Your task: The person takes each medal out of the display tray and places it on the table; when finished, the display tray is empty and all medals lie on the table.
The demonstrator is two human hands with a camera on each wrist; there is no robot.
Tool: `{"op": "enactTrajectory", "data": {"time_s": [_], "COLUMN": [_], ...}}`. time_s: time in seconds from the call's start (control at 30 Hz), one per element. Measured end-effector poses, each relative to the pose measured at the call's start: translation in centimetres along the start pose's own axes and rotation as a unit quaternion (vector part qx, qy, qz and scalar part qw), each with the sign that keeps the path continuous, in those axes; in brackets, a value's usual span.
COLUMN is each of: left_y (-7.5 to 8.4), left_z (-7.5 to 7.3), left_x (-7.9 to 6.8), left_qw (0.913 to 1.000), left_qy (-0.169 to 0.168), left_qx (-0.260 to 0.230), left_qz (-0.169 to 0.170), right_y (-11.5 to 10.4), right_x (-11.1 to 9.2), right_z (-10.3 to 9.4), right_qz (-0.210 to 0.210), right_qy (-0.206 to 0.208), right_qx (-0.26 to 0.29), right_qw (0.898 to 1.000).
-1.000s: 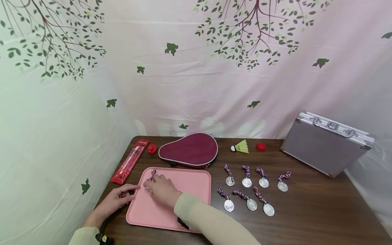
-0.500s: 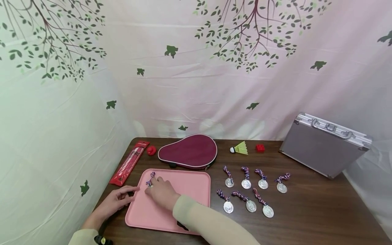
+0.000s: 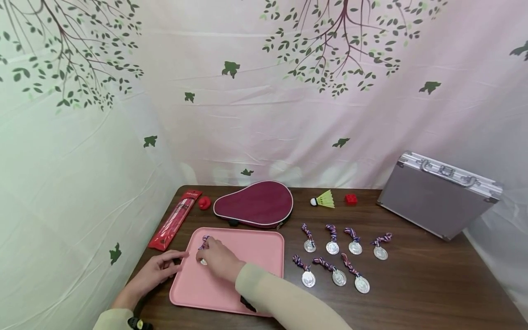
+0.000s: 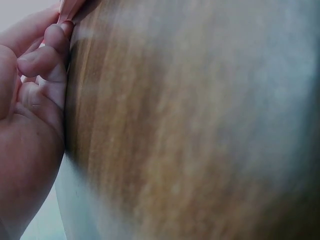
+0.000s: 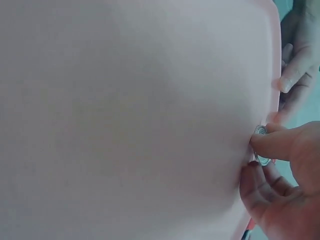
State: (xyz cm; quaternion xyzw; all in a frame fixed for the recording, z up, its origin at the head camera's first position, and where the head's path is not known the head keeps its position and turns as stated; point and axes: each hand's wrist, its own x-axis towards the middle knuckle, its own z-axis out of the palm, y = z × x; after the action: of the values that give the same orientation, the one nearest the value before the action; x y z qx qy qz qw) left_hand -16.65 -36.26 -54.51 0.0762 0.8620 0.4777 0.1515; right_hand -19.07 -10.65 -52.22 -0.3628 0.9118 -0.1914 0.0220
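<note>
A silver medal [image 3: 204, 262] with a knotted striped ribbon [image 3: 204, 239] lies in the left part of the pink tray [image 3: 231, 293]. My right hand [image 3: 220, 261] reaches over the tray and pinches this medal; in the right wrist view its thumb crosses the silver disc [image 5: 261, 131]. At the tray's left rim, my left hand [image 3: 154, 272] holds the edge with its fingertips, the other fingers curled below, as the left wrist view shows that hand [image 4: 37, 90] close to the tabletop. Several similar medals [image 3: 339, 277] lie in two rows right of the tray.
Behind the tray lies a maroon paddle case [image 3: 255, 204]. A red duck-like toy [image 3: 204, 203] and a red packet [image 3: 175, 220] are at left. A yellow shuttlecock [image 3: 323, 200], a red block [image 3: 351, 199] and a silver-edged case [image 3: 437, 197] stand along the back right.
My right hand has shifted slightly at the medal, so more of the disc now shows beside the fingers and the ribbon lies lower. My left hand stays at the rim.
</note>
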Motion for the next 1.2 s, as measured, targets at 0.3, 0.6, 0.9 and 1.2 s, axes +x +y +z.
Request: {"op": "enactTrajectory", "data": {"time_s": [0.3, 0.6, 0.9, 1.2], "left_y": [0.1, 0.2, 0.1, 0.0], "left_z": [0.2, 0.2, 0.2, 0.1], "left_x": [0.1, 0.3, 0.2, 0.1], "left_qw": [1.0000, 0.9999, 1.0000, 0.9999], "left_qy": [-0.007, -0.009, -0.005, -0.001], "left_qx": [-0.003, -0.007, -0.005, -0.006], "left_qz": [-0.004, -0.007, -0.004, -0.009], "right_y": [1.3, 2.4, 3.9, 5.6], "right_x": [-0.2, -0.8, -2.7, -6.5], "right_z": [0.1, -0.6, -1.4, -2.9], "right_qz": [-0.009, -0.077, -0.126, -0.134], "right_qy": [0.000, -0.005, 0.000, -0.011], "right_qx": [0.062, 0.088, 0.133, 0.163], "right_qw": [0.998, 0.993, 0.983, 0.977]}}
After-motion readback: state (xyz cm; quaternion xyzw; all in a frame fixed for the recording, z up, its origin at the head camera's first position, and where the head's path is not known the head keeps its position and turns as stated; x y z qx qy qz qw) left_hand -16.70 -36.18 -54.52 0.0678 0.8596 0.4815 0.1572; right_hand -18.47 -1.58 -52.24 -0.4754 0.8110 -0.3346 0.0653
